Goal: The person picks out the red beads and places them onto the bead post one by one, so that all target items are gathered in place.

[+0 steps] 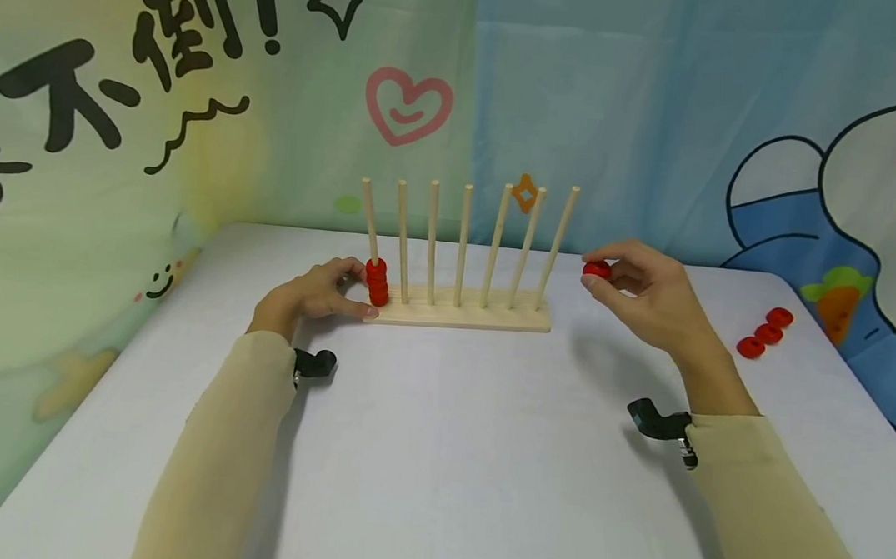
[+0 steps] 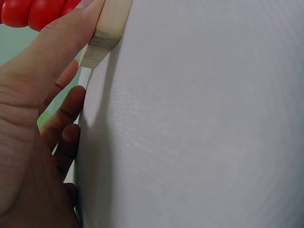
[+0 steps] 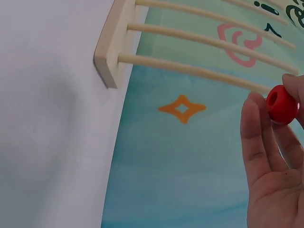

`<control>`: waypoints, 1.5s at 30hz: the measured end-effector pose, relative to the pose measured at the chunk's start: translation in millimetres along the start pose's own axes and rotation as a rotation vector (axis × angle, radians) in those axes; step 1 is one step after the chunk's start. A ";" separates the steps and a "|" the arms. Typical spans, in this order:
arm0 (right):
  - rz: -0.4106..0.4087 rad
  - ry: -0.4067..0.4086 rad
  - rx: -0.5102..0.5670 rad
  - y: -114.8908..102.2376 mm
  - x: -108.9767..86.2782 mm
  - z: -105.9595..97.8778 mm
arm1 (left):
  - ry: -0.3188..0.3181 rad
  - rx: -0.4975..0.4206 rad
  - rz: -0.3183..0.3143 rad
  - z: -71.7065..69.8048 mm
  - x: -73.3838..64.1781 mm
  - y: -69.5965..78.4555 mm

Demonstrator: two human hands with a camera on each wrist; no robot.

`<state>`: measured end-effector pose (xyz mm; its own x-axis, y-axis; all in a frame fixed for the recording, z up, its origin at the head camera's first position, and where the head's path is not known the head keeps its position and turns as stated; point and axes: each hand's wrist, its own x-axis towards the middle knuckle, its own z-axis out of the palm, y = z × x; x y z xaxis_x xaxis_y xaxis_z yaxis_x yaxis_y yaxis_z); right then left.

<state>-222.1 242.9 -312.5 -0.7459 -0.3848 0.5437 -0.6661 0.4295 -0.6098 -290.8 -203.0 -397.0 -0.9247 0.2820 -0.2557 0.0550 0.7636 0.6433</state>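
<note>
A wooden peg rack (image 1: 457,315) stands on the table, its several upright pegs in a row. Red beads (image 1: 377,283) are stacked low on its leftmost peg. My left hand (image 1: 308,297) grips the rack's left end, thumb along the front of the base (image 2: 105,35) and fingers behind. To the right of the rack, raised over the table, my right hand (image 1: 646,292) pinches one red bead (image 3: 282,105) between thumb and fingertips. The bead's hole (image 3: 272,98) shows in the right wrist view.
Three loose red beads (image 1: 768,333) lie in a slanted line on the white table (image 1: 471,447), right of my right hand. A printed cloth (image 1: 614,87) hangs behind the table. Each wrist carries a small black camera (image 1: 659,420).
</note>
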 end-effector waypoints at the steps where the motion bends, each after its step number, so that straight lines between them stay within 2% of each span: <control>1: -0.010 0.003 0.017 -0.2 -0.2 1.0 | -0.001 0.003 -0.001 0.4 1.1 0.5; 9: -0.063 0.004 0.068 -4.8 1.9 7.6 | -0.014 0.004 0.011 2.5 6.7 6.1; 17: -0.083 -0.074 0.096 -10.3 10.5 21.4 | -0.015 -0.006 0.009 2.3 1.5 1.1; 27: -0.088 -0.137 0.227 -18.5 20.4 37.8 | -0.014 -0.012 0.010 0.0 -1.6 2.7; 36: -0.082 -0.156 0.208 -26.8 27.1 53.4 | -0.012 -0.014 -0.006 0.1 -0.8 2.4; 45: -0.145 -0.142 0.243 -37.1 36.9 67.2 | -0.006 0.000 -0.005 -1.5 -1.3 1.7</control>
<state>-224.9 157.9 -308.6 -0.6240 -0.5451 0.5598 -0.7330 0.1601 -0.6611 -290.1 -202.9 -394.6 -0.9228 0.2819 -0.2627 0.0510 0.7651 0.6419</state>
